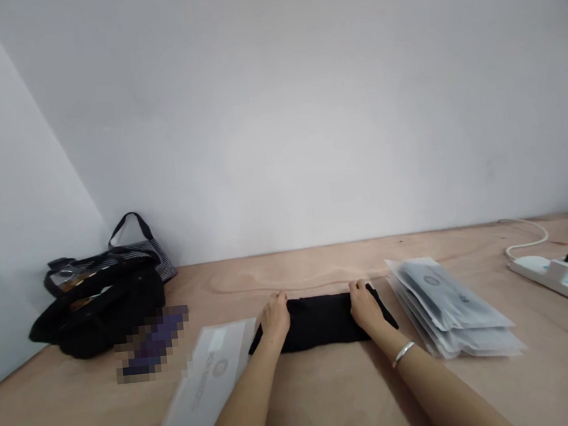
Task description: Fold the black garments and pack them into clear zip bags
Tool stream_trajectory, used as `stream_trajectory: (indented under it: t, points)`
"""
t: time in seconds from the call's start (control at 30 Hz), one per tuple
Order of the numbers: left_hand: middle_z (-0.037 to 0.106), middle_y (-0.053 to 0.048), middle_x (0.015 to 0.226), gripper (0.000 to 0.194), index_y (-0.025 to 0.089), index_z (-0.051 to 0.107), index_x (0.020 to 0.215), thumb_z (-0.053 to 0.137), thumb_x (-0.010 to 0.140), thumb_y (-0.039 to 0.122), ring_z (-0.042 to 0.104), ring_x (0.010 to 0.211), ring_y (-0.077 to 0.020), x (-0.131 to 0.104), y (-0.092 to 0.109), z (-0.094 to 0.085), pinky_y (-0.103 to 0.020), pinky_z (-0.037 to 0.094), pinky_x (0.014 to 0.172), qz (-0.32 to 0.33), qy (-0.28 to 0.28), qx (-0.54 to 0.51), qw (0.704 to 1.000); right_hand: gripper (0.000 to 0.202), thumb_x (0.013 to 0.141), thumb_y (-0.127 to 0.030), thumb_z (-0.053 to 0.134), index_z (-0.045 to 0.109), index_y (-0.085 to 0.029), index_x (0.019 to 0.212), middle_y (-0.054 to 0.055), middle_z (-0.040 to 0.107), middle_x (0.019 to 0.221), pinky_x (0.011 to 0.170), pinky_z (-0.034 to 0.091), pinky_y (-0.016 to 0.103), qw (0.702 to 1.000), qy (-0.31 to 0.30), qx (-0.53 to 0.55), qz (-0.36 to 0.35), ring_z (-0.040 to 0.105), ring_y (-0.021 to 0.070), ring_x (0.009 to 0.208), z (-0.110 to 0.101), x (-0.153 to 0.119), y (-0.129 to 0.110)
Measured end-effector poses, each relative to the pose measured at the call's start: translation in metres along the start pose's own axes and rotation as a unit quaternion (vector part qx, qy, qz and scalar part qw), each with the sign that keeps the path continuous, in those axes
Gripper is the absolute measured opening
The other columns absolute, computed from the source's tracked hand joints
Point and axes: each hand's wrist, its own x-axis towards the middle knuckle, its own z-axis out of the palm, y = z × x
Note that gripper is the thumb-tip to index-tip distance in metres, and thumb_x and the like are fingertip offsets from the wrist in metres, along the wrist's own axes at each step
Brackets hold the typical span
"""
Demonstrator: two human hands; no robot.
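A black folded cloth (pixel 320 321) lies flat on the wooden table, wider than it is deep. My left hand (pixel 276 316) rests on its left part with the fingers curled at the far edge. On the right part, my right hand (pixel 364 304) grips the far edge the same way; a silver bangle is on that wrist. Left of the cloth, partly behind my left forearm, lies a flat translucent bag (pixel 205 388) with printed lettering. To the right sits a stack of frosted bags (pixel 453 300) with dark contents.
A black open bag (pixel 113 313) and a striped bag (pixel 165 261) stand at the back left. A pixelated dark item (pixel 156 342) lies near them. At the right are a white power strip (pixel 535 272) and cables. A wall (pixel 304 104) rises behind the table (pixel 326 396).
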Motion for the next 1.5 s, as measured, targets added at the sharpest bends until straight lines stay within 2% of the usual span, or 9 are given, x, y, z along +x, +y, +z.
stream_trajectory:
  t: [0.17, 0.27, 0.37, 0.47, 0.87, 1.03, 1.13, 1.23, 1.5]
  points:
    - [0.049, -0.005, 0.123, 0.035, 0.022, 0.051, 0.114, 0.023, 0.092, 0.024, 0.045, 0.111, -0.0157, -0.025, 0.009, 0.004, -0.028, 0.035, 0.092, 0.102, 0.018, -0.02, 0.994, 0.034, 0.09, -0.023, 0.028, 0.052, -0.02, 0.114, 0.008, 0.05, 0.119, 0.091, 0.032, 0.032, 0.995, 0.015, 0.051, -0.089, 0.044, 0.02, 0.109, -0.008, -0.02, -0.01]
    - [0.04, -0.003, 0.135, 0.04, 0.026, 0.044, 0.125, 0.031, 0.09, 0.04, 0.03, 0.125, -0.0212, -0.035, 0.01, 0.012, -0.039, 0.02, 0.103, 0.135, -0.01, -0.015, 0.991, 0.04, 0.09, -0.045, 0.027, 0.048, -0.031, 0.121, 0.002, 0.045, 0.129, 0.1, 0.018, 0.046, 0.986, -0.052, 0.081, -0.137, 0.031, 0.0241, 0.122, -0.006, -0.028, -0.013]
    - [0.027, -0.006, 0.142, 0.057, 0.028, 0.03, 0.133, 0.028, 0.085, 0.057, 0.017, 0.13, -0.0293, -0.04, 0.009, 0.02, -0.053, 0.01, 0.103, 0.114, -0.063, 0.004, 0.991, 0.057, 0.082, -0.063, 0.022, 0.029, -0.037, 0.132, 0.001, 0.024, 0.143, 0.093, 0.003, 0.066, 0.98, -0.149, 0.076, -0.105, 0.009, 0.0362, 0.129, 0.001, -0.031, -0.011]
    - [0.023, -0.007, 0.143, 0.063, 0.029, 0.024, 0.136, 0.025, 0.082, 0.062, 0.015, 0.131, -0.0298, -0.045, 0.007, 0.022, -0.054, 0.008, 0.103, 0.104, -0.085, 0.018, 0.991, 0.068, 0.076, -0.072, 0.018, 0.018, -0.038, 0.135, 0.0, 0.012, 0.146, 0.09, -0.002, 0.069, 0.982, -0.171, 0.045, -0.066, 0.001, 0.0414, 0.128, 0.007, -0.037, -0.01]
    - [0.024, -0.008, 0.143, 0.064, 0.029, 0.024, 0.136, 0.025, 0.082, 0.063, 0.015, 0.131, -0.0292, -0.06, 0.006, 0.018, -0.052, 0.009, 0.103, 0.102, -0.078, 0.002, 0.992, 0.069, 0.075, -0.073, 0.02, 0.017, -0.039, 0.135, 0.003, 0.012, 0.146, 0.09, 0.0, 0.069, 0.986, -0.15, 0.038, -0.062, 0.003, 0.0438, 0.127, 0.007, -0.055, -0.011]
    - [0.041, -0.011, 0.133, 0.05, 0.022, 0.033, 0.132, 0.026, 0.088, 0.045, 0.032, 0.123, -0.0281, -0.05, -0.007, 0.007, -0.046, 0.021, 0.099, 0.006, -0.018, 0.004, 1.0, 0.062, 0.085, -0.06, 0.014, 0.028, -0.027, 0.135, 0.006, 0.021, 0.143, 0.099, 0.004, 0.059, 0.989, -0.114, 0.062, -0.074, 0.011, 0.0363, 0.129, -0.002, -0.053, -0.021]
    - [0.051, -0.012, 0.122, 0.048, 0.016, 0.037, 0.129, 0.039, 0.085, 0.035, 0.044, 0.113, -0.0256, -0.047, -0.02, 0.0, -0.037, 0.033, 0.09, -0.046, -0.035, -0.014, 0.998, 0.058, 0.088, -0.053, 0.013, 0.029, -0.023, 0.135, 0.007, 0.023, 0.143, 0.104, 0.006, 0.049, 0.979, -0.102, 0.1, -0.148, 0.013, 0.0262, 0.131, -0.006, -0.056, -0.033]
    - [0.051, -0.012, 0.12, 0.054, 0.015, 0.037, 0.127, 0.051, 0.079, 0.034, 0.046, 0.112, -0.0242, -0.047, -0.031, -0.004, -0.032, 0.034, 0.09, -0.067, -0.047, -0.044, 0.996, 0.056, 0.088, -0.053, 0.016, 0.026, -0.025, 0.136, 0.005, 0.021, 0.143, 0.104, 0.004, 0.05, 0.964, -0.118, 0.125, -0.202, 0.011, 0.0241, 0.131, -0.003, -0.058, -0.045]
    - [0.06, -0.009, 0.11, 0.049, 0.018, 0.044, 0.115, 0.059, 0.069, 0.021, 0.056, 0.099, -0.0234, -0.047, -0.052, -0.029, -0.029, 0.04, 0.082, -0.073, -0.103, -0.095, 0.987, 0.058, 0.087, -0.056, 0.015, 0.022, -0.026, 0.137, 0.006, 0.019, 0.143, 0.1, -0.004, 0.058, 0.962, -0.13, 0.138, -0.196, 0.009, 0.0276, 0.131, 0.016, -0.055, -0.072]
